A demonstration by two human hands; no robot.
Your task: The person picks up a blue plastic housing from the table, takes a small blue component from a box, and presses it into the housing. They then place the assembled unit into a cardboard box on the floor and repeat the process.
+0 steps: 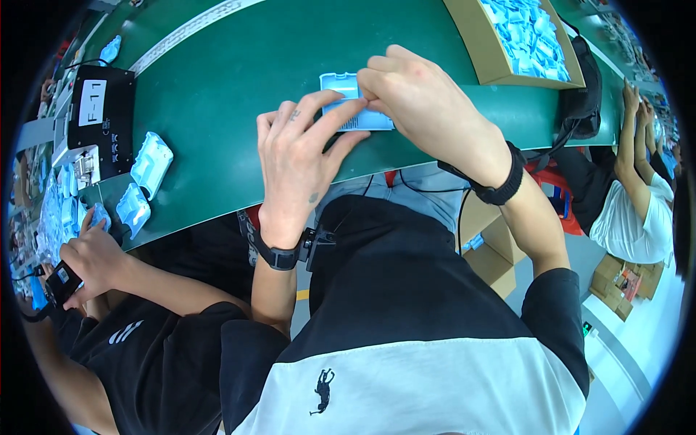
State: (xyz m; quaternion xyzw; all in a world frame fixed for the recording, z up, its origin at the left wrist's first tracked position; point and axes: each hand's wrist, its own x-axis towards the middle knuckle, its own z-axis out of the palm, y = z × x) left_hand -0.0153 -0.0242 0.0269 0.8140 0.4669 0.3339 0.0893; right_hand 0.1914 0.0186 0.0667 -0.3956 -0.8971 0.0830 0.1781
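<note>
A light blue plastic case (351, 101) lies flat on the green belt (232, 80) in front of me. My left hand (301, 156) rests over its near edge, fingers spread and pressing down on it. My right hand (420, 98) covers the case's right end, fingertips pinched at its top edge. Both wrists wear black bands. Part of the case is hidden under my fingers.
A cardboard box (500, 65) of light blue parts stands at the back right. Two more blue cases (145, 177) lie at the left by a black device (101, 119). A co-worker's hand (90, 261) works at the left; another person (638, 203) sits at the right.
</note>
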